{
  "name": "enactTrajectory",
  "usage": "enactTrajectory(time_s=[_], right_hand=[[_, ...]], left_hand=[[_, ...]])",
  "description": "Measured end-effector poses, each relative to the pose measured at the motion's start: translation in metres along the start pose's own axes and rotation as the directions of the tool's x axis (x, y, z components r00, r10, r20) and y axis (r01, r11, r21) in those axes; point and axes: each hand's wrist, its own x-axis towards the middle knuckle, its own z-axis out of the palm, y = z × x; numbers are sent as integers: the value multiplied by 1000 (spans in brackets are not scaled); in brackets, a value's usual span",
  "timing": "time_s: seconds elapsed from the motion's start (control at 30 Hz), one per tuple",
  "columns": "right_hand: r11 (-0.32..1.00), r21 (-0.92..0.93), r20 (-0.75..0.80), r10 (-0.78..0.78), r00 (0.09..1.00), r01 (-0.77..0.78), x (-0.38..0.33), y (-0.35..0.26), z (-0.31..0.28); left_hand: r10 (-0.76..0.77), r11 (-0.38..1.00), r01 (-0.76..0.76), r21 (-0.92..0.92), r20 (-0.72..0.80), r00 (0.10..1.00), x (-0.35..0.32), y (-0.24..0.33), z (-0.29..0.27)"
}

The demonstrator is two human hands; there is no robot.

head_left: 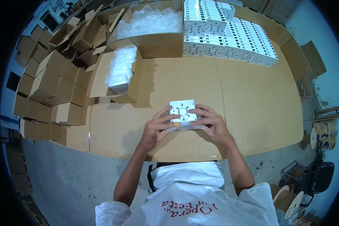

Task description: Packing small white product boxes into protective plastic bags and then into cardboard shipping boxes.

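Between my two hands, over the near middle of the cardboard-covered table, is a white square box-like unit [183, 107] with slots and holes in its face. Clear plastic wrap [184, 128] shows under and around its near side. My left hand [158, 126] grips the left side, fingers on the edge and face. On the opposite side my right hand [211, 122] grips it, fingers curled over the right edge. A small orange patch shows by the left fingertips. Farther left, an open carton [133, 88] holds several similar pieces in plastic wrap [121, 66].
Stacked white units [229, 41] stand at the far right of the table [252, 113]. A large carton [162, 47] of clear plastic bags is at the back. Brown boxes [56, 83] are piled at the left. A black chair [320, 177] and cable spools [290, 199] are off to the right.
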Motion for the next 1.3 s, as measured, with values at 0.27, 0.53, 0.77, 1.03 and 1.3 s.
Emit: enactTrajectory(time_s=[0.27, 0.53, 0.77, 1.03, 1.3], right_hand=[[998, 36, -11, -43, 999, 43, 6, 2, -3], [870, 453, -218, 322, 921, -196, 39, 0, 11], [958, 280, -265, 133, 955, -56, 65, 5, -3], [931, 328, -85, 197, 977, -159, 78, 10, -8], [993, 73, -141, 101, 985, -92, 84, 6, 6]], left_hand=[[-106, 974, 95, -208, -44, 993, 2, 8, 9], [-576, 617, 359, -700, -91, 813, 46, 8, 10], [-646, 494, 413, -765, -4, 763, 73, 4, -2], [-659, 403, 417, -815, 58, 750, 80, -13, -12], [-537, 562, 269, -782, -98, 838, 58, -21, -8]])
